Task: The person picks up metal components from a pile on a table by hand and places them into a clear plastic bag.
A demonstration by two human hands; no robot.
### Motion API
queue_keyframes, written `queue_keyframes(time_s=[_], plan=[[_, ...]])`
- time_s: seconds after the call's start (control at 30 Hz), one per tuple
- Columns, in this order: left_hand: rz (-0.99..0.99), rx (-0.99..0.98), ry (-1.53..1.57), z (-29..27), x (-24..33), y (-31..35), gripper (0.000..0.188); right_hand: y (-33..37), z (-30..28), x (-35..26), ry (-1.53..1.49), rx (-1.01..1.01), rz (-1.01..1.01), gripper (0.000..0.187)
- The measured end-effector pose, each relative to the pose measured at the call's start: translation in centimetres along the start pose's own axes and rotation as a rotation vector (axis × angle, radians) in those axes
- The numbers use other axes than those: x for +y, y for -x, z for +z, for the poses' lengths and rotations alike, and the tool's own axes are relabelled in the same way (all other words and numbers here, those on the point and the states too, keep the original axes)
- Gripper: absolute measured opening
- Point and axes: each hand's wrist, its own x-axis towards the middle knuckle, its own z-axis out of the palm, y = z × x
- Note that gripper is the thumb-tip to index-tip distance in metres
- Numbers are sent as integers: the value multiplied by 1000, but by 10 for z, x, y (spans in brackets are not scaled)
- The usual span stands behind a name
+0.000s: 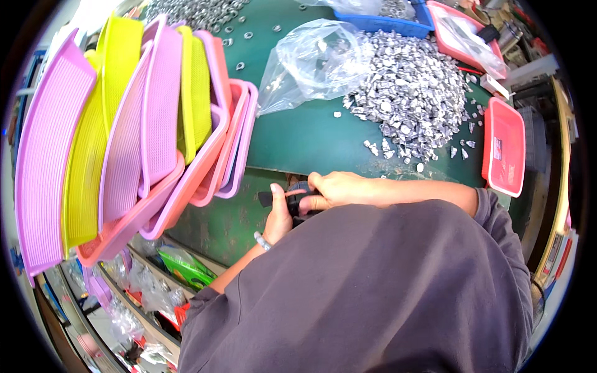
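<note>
Close against my body, at the near edge of the table, both my hands are on a small black thing (293,204), partly hidden by my fingers; I cannot make out its kind. My left hand (278,217), with a pale band at the wrist, grips its left side with the thumb pointing up. From the right, my right hand (339,189) closes on it with bent fingers. A dark flap sticks out to the left of my left thumb.
Pink, yellow and orange plastic baskets (168,105) are stacked at the left. Beyond my hands, a heap of small silvery metal parts (416,87) lies on the green table (298,143), beside a clear plastic bag (317,59). A pink tray (505,146) sits at the right.
</note>
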Motion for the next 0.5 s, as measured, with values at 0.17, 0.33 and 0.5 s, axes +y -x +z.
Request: queue_keyframes(time_s=[0.17, 0.33, 0.5], plan=[[-32, -62, -466, -35, -8, -1, 50, 60, -21, 43, 259, 271, -365, 41], [-127, 220, -384, -67, -22, 3, 52, 163, -37, 60, -57, 218, 116, 12], [369, 585, -575, -84, -39, -36, 57, 222, 8, 79, -219, 383, 454, 9]])
